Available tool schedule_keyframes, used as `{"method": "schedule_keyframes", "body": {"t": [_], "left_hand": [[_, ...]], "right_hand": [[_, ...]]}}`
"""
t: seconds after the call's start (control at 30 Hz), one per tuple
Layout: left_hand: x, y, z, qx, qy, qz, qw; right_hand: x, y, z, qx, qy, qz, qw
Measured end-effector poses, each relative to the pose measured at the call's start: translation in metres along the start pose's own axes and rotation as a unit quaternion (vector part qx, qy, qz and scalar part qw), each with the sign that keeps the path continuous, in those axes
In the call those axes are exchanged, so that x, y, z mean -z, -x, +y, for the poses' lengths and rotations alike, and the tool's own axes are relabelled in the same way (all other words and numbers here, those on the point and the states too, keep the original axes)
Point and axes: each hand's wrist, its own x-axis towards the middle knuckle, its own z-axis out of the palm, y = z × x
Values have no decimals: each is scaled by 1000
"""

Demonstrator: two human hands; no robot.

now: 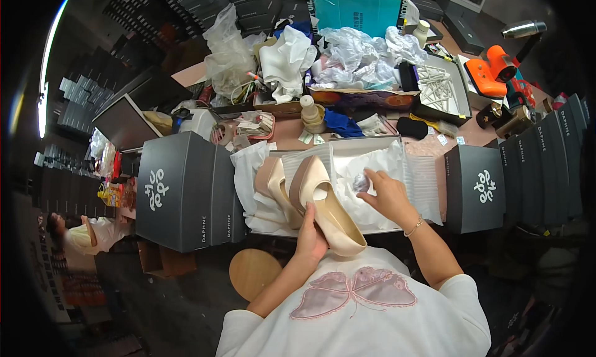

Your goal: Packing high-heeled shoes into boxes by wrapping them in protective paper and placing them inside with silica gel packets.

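My left hand (311, 239) is closed around the side of a pale beige high-heeled pump (339, 227), its toe pointing toward me and its heel end away. Just left of it, a second matching pump (269, 180) rests on white tissue paper (247, 165) in an open shoebox (391, 140). Over the box's right part, my right hand (390, 199) pinches a small crumpled wad of paper (361, 182) between thumb and fingers. Beneath that hand lies more white tissue, and a sheet of ribbed white foam wrap (428, 189) hangs over the box's right side.
Dark shoeboxes stand left (180, 192) and right (475, 189). Behind are a glue bottle (310, 114), a blue cloth (343, 124), a black pad (412, 128), a tray of white sticks (436, 87) and crumpled wrapping (354, 56). An orange device (487, 75) sits far right; a wooden stool (255, 274) is below.
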Motion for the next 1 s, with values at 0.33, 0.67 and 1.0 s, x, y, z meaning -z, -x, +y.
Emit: {"method": "schedule_keyframes", "body": {"t": [0.33,0.67,1.0], "left_hand": [[11,-3,-23,51,-47,-86,994],[9,-7,-3,15,-12,-14,1000],[-4,-14,-30,-280,-313,-191,887]], "right_hand": [[-67,-21,-1,255,210,-22,943],[7,21,15,79,160,51,983],[-25,-38,-54,-176,-888,80,416]]}}
